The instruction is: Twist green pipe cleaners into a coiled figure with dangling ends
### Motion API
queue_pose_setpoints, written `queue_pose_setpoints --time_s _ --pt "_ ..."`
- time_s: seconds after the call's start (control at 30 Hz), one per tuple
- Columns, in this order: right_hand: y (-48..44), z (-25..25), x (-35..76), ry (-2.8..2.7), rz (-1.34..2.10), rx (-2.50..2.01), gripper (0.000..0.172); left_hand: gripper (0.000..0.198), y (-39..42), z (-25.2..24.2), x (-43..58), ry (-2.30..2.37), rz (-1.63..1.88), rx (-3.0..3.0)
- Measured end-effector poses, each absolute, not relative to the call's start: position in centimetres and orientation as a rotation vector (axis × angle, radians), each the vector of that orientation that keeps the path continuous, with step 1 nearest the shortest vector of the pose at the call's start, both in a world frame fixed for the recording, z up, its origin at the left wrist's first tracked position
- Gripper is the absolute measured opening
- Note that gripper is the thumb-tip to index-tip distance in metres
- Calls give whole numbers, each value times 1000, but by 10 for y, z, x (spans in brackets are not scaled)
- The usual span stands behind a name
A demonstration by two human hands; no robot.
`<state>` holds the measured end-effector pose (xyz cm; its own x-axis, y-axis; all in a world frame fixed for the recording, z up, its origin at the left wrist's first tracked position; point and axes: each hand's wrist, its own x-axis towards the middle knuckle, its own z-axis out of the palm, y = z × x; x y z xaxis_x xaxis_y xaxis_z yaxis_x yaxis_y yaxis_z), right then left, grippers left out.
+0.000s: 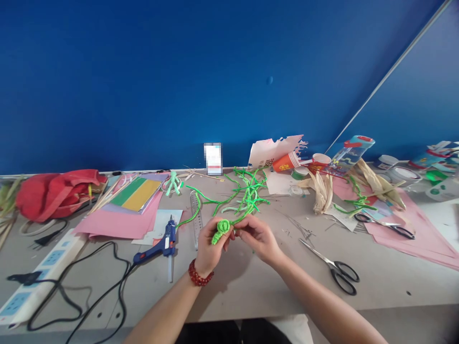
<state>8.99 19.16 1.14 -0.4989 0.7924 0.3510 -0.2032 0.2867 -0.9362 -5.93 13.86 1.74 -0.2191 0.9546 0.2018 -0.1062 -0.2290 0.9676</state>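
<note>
My left hand (211, 246) grips a tightly coiled green pipe cleaner (223, 227), with its rolled end showing above my fingers. My right hand (258, 237) pinches the same green strand close to the coil. Its long tail seems to run back toward a tangled heap of green pipe cleaners (249, 196) on the table, though I cannot tell exactly where it ends. A red beaded bracelet (201, 273) circles my left wrist. Just left of that hand lies a blue hot glue gun (164, 243), and a clear ruler (195, 220) lies behind it.
Pink and coloured paper sheets (114, 222), a red bag (59, 195), a power strip (43, 272) with black cables, and black-handled scissors (340, 277) lie about the table. Dried corn husks (322, 193), a second pair of scissors (385, 227) and cups stand further right.
</note>
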Motion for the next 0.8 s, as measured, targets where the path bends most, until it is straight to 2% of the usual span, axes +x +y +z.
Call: queue_pose_setpoints --time_s 0.13,0.5,0.8 --pt "194 19 97 -1853 1080 -576 16 27 139 14 -59 1126 1545 1003" --pt "192 27 99 -2036 822 -506 16 26 142 16 -56 1165 1579 792" --pt "193 34 104 -2241 262 -551 21 26 143 15 -60 1298 1581 942"
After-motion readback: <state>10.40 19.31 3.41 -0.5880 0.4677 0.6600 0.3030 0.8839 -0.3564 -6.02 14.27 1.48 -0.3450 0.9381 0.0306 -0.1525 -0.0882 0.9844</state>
